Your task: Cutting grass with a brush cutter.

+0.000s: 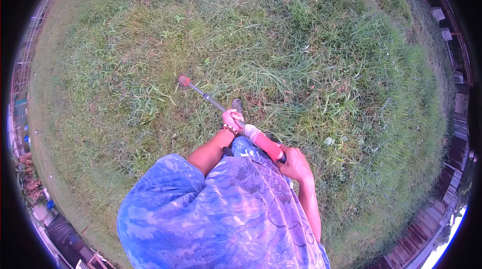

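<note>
A handheld grass trimmer [216, 104] runs slantwise in front of my body, its red head [184, 80] low over the grass ahead and left of my feet. My left hand [232, 119] is wrapped around the grey shaft at mid-length, with a beaded bracelet [229, 129] on that wrist. At the rear end, beside my right hip, my right hand [295, 162] grips the dark end behind the red housing [268, 145]. Pale wrapping [251, 132] covers the front of that housing. Whether the trimmer's cutting part is spinning cannot be told.
Grass [158, 43] surrounds me, with loose cut blades [278, 80] lying ahead and to the right. One dark shoe [237, 105] shows just beyond my left hand. A metal-railed structure [22, 61] lines the far left; wooden boards [414, 227] border the right.
</note>
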The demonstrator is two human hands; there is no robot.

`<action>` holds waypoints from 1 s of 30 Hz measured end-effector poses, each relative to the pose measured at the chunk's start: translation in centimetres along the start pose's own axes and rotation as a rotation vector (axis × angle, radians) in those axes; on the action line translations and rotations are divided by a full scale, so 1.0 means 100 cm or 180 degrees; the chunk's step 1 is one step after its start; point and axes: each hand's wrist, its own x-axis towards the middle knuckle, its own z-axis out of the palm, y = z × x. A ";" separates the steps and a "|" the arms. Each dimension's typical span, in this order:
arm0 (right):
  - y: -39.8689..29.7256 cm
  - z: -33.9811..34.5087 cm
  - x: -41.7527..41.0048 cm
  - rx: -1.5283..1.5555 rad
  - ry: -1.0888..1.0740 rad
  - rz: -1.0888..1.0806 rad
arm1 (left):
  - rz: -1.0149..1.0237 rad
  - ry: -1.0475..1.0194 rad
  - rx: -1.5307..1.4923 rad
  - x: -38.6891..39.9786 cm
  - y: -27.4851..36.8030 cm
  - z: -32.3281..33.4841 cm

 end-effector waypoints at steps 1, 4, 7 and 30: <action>-0.003 -0.001 -0.003 0.0004 -0.0002 -0.0006 | 0.0007 0.0001 0.0002 -0.001 -0.002 0.000; -0.012 -0.006 -0.018 0.0026 0.0112 0.0019 | -0.0035 0.0153 0.0077 0.001 -0.013 0.004; -0.005 -0.001 -0.034 0.0177 0.0369 0.0128 | -0.0228 0.0064 0.0521 0.012 -0.034 0.018; 0.040 0.050 -0.127 0.1047 0.1870 0.1328 | -0.1690 0.0181 0.1936 0.073 -0.218 0.049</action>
